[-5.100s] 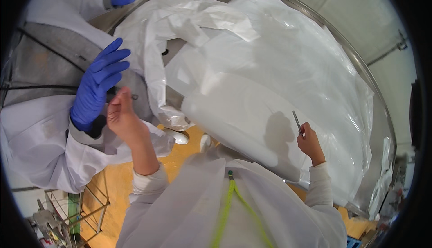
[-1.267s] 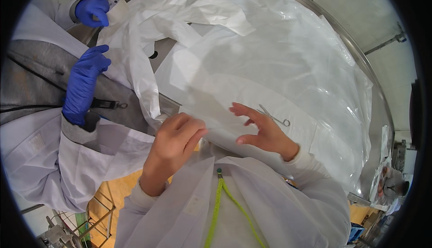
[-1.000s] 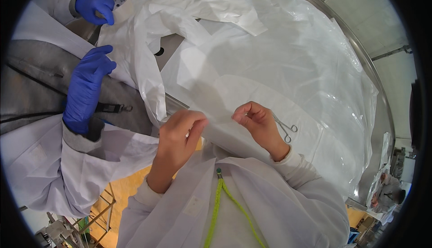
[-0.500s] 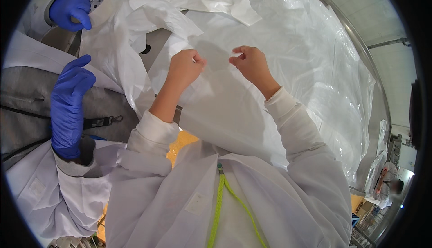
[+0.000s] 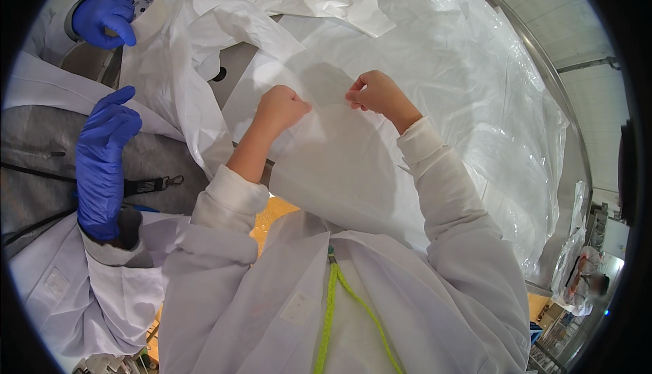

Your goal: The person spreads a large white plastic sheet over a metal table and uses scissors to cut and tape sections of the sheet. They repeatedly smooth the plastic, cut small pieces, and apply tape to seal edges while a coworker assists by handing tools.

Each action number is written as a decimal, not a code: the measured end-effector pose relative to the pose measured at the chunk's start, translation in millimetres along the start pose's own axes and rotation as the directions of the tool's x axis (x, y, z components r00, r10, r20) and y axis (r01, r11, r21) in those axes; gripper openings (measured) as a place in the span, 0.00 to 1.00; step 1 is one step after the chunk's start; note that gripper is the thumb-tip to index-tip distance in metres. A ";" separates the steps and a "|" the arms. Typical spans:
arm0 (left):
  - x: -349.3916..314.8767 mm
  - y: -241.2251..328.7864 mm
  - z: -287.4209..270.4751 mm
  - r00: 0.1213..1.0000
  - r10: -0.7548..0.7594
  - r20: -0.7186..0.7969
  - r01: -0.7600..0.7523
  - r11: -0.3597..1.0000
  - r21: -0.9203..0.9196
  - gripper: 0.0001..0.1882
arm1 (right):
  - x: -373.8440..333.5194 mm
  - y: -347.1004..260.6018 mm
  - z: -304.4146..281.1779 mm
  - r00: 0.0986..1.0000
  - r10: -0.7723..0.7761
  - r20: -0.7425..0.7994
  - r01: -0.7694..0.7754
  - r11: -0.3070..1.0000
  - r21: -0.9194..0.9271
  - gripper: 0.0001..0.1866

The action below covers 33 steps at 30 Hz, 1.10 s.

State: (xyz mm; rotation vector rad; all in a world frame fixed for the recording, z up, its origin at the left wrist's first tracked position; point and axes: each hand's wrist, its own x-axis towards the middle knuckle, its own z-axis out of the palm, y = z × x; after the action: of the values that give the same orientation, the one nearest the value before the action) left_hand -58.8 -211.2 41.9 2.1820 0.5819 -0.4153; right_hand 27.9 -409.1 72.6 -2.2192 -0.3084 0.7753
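Observation:
My left hand (image 5: 281,108) is closed, thumb and fingers pinched together, over a wide spread of white plastic sheeting (image 5: 468,96). Facing it a short way to the right, my right hand (image 5: 382,94) is pinched in the same way. A faint pale edge runs between the two hands, perhaps thin film. Whatever the fingertips grip is too thin or too hidden to name. Smooth sheeting hangs down toward my body below both hands. Crumpled folds (image 5: 251,24) of the plastic lie beyond my left hand.
At left is a co-worker in a white coat, with a blue-gloved hand (image 5: 105,17) at the far left and another blue-gloved hand (image 5: 109,129) nearer. Grey metal with a dark round hole (image 5: 219,74) shows through a gap. A metal rim (image 5: 543,51) curves round the right side.
My left hand has dropped slightly toward me, and its fingers have turned downward. My right hand's fingers have closed tighter and tipped down. The co-worker's hands have barely shifted.

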 end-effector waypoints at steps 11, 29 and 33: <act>-4.1 4.2 3.4 0.998 0.035 -0.055 -0.031 0.997 0.070 0.14 | 21.3 1.7 -1.0 0.998 0.046 0.036 -0.036 0.969 -0.245 0.07; 14.3 2.4 15.7 0.995 -0.099 -0.028 0.102 0.986 0.133 0.20 | 37.2 26.8 20.3 0.989 -0.120 -0.089 0.088 0.949 -0.302 0.10; 15.3 1.5 15.8 0.996 -0.081 -0.037 0.086 0.981 0.176 0.21 | 37.9 26.6 22.7 0.983 -0.155 -0.096 0.111 0.926 -0.360 0.09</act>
State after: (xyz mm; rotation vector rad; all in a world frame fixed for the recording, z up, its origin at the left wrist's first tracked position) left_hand -46.6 -220.5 25.9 2.3427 0.6773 -0.4970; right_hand 43.3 -397.6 24.7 -2.5383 -0.5700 0.5366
